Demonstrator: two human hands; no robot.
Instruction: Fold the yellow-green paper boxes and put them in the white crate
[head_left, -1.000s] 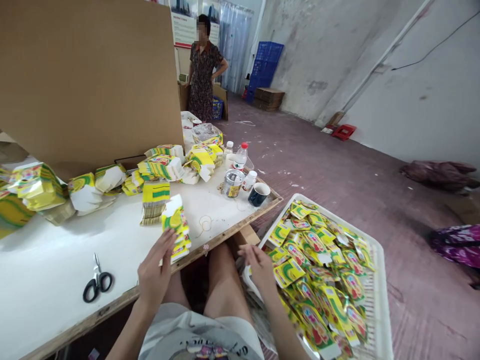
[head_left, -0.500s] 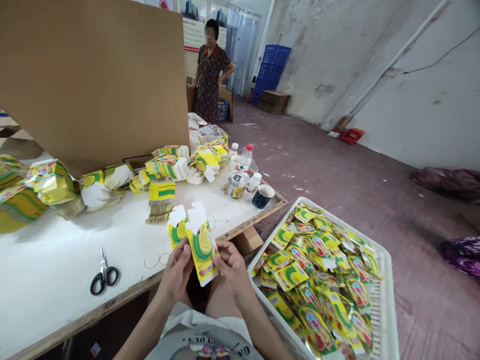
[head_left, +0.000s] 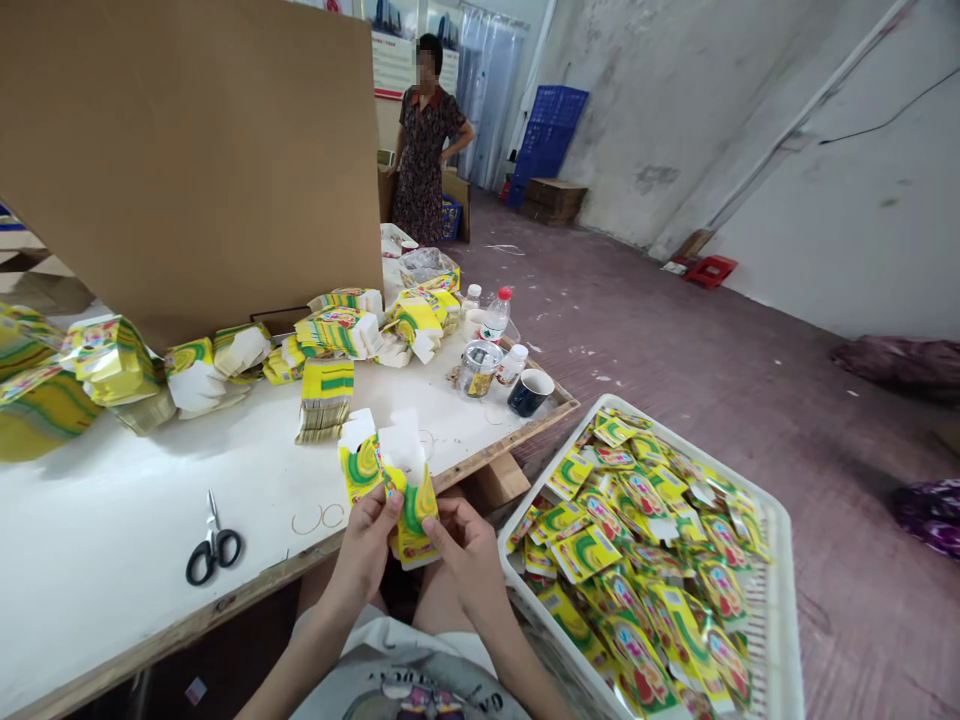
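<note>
A small yellow-and-green printed carton (head_left: 417,512) is held between both my hands just off the table's front edge. Its white end flaps stick up, and its panels look bent open. My left hand (head_left: 364,545) grips the left edge, thumb on the front. At the right edge, my right hand (head_left: 466,545) pinches it between thumb and fingers. Another flat carton (head_left: 360,470) with white flaps shows just behind my left hand; I cannot tell whether that hand touches it. A bundle of flat cartons (head_left: 325,395) stands beyond on the table.
Black-handled scissors (head_left: 213,548) lie on the white table (head_left: 112,560) at left. A dark mug (head_left: 530,393), a clear jar (head_left: 478,370) and bottles stand near its right corner. A white crate (head_left: 787,600) of filled-looking packs is at right. Behind are carton piles, a large cardboard sheet (head_left: 202,170) and a standing person (head_left: 427,150).
The carton in my hands has gone from flat-faced to bent, its panels bulging apart. My left thumb has moved onto its front. The view has shifted slightly.
</note>
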